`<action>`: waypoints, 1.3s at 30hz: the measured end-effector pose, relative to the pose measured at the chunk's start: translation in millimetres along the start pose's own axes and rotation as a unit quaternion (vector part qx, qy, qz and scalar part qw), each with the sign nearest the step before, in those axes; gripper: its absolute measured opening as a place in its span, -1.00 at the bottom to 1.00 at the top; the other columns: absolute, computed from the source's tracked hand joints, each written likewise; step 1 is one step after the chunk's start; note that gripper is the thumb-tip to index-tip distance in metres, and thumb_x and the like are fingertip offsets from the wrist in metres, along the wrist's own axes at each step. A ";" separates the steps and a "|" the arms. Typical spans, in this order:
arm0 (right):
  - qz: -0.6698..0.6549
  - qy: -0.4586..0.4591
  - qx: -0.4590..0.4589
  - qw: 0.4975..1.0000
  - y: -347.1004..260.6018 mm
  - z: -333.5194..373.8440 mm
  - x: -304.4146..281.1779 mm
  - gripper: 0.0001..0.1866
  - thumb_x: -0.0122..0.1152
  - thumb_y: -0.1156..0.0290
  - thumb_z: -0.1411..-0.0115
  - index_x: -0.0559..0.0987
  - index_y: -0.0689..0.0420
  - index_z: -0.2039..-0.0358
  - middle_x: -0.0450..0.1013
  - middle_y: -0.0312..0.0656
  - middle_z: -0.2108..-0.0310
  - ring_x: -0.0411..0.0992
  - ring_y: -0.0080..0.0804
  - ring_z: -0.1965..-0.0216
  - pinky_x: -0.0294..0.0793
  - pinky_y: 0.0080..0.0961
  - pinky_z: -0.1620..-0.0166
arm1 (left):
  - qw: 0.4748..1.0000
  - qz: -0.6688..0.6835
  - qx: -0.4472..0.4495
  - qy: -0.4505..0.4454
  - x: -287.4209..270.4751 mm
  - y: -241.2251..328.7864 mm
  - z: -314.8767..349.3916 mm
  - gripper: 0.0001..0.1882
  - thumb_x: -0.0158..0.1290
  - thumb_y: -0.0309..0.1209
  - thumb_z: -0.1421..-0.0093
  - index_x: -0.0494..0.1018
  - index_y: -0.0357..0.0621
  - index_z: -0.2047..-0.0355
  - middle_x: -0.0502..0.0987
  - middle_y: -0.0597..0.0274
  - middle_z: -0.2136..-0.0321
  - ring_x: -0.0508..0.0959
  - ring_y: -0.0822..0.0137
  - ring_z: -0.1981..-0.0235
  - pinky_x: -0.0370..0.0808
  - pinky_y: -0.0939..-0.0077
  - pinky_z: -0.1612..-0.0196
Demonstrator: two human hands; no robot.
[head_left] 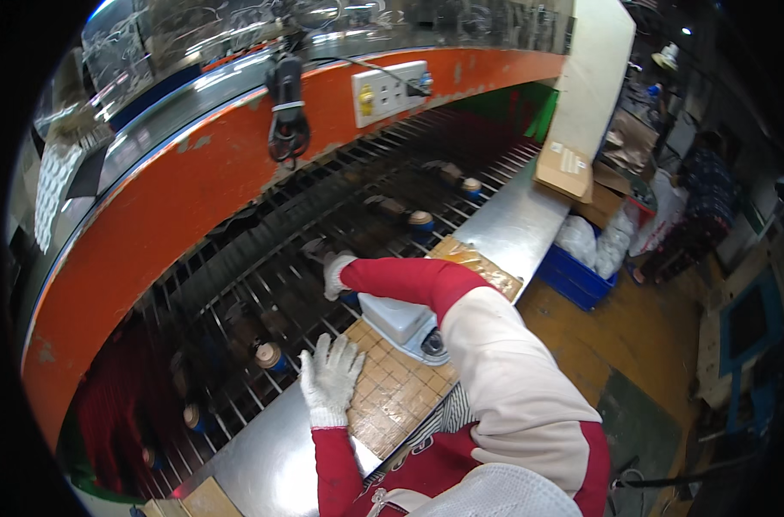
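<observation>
My left hand (pixel 330 375), in a white knit glove, lies with spread fingers by the left edge of a tan board marked in small squares (pixel 396 388); nothing is in it. My right hand (pixel 335 276), also gloved, reaches over metal rods and curls around the middle of a glassy piece (pixel 315 250); its fingers are partly hidden. Similar dark, see-through pieces with round tan-and-blue ends (pixel 270 355) lie in a row along the rods. A grey plastic container with a dark round part (pixel 395 320) sits on the board, partly under my right forearm.
An orange beam (pixel 194 164) with a socket panel (pixel 390 92) and a hanging cable (pixel 289 129) crosses above the rods. A metal ledge (pixel 508 215) runs along the front, holding a yellowish packet (pixel 478 263) and a cardboard box (pixel 564 171). A blue crate (pixel 577 280) stands right; a person (pixel 706 198) is beyond.
</observation>
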State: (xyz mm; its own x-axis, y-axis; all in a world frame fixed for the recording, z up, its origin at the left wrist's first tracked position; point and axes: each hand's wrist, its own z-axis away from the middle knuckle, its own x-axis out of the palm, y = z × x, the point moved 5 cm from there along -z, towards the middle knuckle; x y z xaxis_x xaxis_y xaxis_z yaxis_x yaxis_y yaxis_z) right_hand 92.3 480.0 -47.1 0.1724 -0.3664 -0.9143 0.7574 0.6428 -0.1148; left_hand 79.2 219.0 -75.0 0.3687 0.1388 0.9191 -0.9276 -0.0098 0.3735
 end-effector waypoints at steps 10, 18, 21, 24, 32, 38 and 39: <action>-0.367 0.023 0.092 0.925 -0.4 66.5 -65.8 -0.42 0.38 -0.04 0.11 0.66 0.21 0.23 0.59 0.03 0.25 0.59 -0.10 0.29 0.62 -0.19 0.24 | 0.999 -0.015 0.019 -0.029 -7.8 5.2 -7.9 -0.25 0.04 0.20 -0.26 0.32 -0.12 -0.22 0.38 -0.13 -0.20 0.37 -0.09 -0.22 0.25 -0.11 -0.31; -0.475 0.124 -0.158 0.857 -30.9 246.9 -75.5 -0.46 0.46 0.12 0.12 0.54 0.26 0.25 0.50 -0.18 0.33 0.42 -0.41 0.29 0.40 -0.43 0.23 | 0.975 -0.115 0.143 -0.123 21.8 14.7 16.9 0.05 0.05 0.37 -0.14 0.07 -0.09 -0.41 0.22 0.14 -0.35 0.23 0.08 -0.35 0.12 -0.05 -0.40; -0.418 0.109 -0.192 0.881 -41.3 304.4 -50.3 -0.43 0.50 0.19 0.13 0.43 0.25 0.23 0.46 -0.18 0.36 0.41 -0.46 0.27 0.41 -0.43 0.25 | 0.967 -0.147 0.193 -0.079 14.0 -8.2 51.4 0.02 0.22 0.26 -0.07 0.14 -0.02 -0.39 0.28 0.22 -0.33 0.30 0.15 -0.32 0.27 0.01 -0.35; -0.459 0.078 -0.232 0.854 -34.3 345.7 -9.6 -0.40 0.45 0.13 -0.01 0.43 0.25 0.07 0.46 -0.17 0.35 0.47 -0.45 0.19 0.49 -0.40 0.13 | 0.983 -0.134 0.085 -0.087 -7.4 -46.7 101.9 0.06 0.34 0.16 0.00 0.15 -0.03 -0.38 0.35 0.15 -0.29 0.39 0.07 -0.26 0.29 -0.06 -0.34; -0.235 0.330 0.014 0.914 87.8 399.8 59.3 -0.89 0.20 0.29 -0.22 0.56 0.01 0.29 0.49 -0.20 0.39 0.49 -0.17 0.27 0.31 -0.20 0.18 | 0.979 -0.125 0.157 0.029 -25.6 -36.6 180.6 -0.02 0.43 -0.02 0.06 0.25 0.03 -0.33 0.42 0.16 -0.22 0.39 0.03 -0.25 0.33 -0.15 -0.30; -0.068 0.420 0.063 0.903 112.9 387.0 90.6 -0.89 0.28 0.23 -0.17 0.55 -0.08 0.40 0.45 -0.24 0.46 0.45 -0.22 0.33 0.21 -0.22 0.21 | 0.939 -0.151 0.294 0.090 3.2 -0.4 181.3 -0.06 0.42 -0.09 0.05 0.26 0.01 -0.31 0.42 0.10 -0.19 0.42 0.02 -0.21 0.37 -0.14 -0.25; -0.069 0.430 0.060 0.898 114.5 381.1 92.6 -0.88 0.29 0.23 -0.16 0.55 -0.08 0.42 0.45 -0.25 0.46 0.45 -0.22 0.33 0.21 -0.21 0.22 | 0.940 -0.142 0.292 0.102 5.6 -2.1 180.8 -0.07 0.42 -0.11 0.05 0.26 0.01 -0.31 0.42 0.09 -0.19 0.43 0.02 -0.21 0.38 -0.13 -0.25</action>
State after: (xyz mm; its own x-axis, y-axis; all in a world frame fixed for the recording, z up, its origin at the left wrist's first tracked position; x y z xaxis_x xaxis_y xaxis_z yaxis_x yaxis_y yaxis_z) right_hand 435.0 263.3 3.1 -0.4398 0.2510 -0.8623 0.8052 0.5354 -0.2548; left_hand 94.3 40.8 -48.0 0.5220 0.4037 0.7514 -0.5807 -0.4771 0.6597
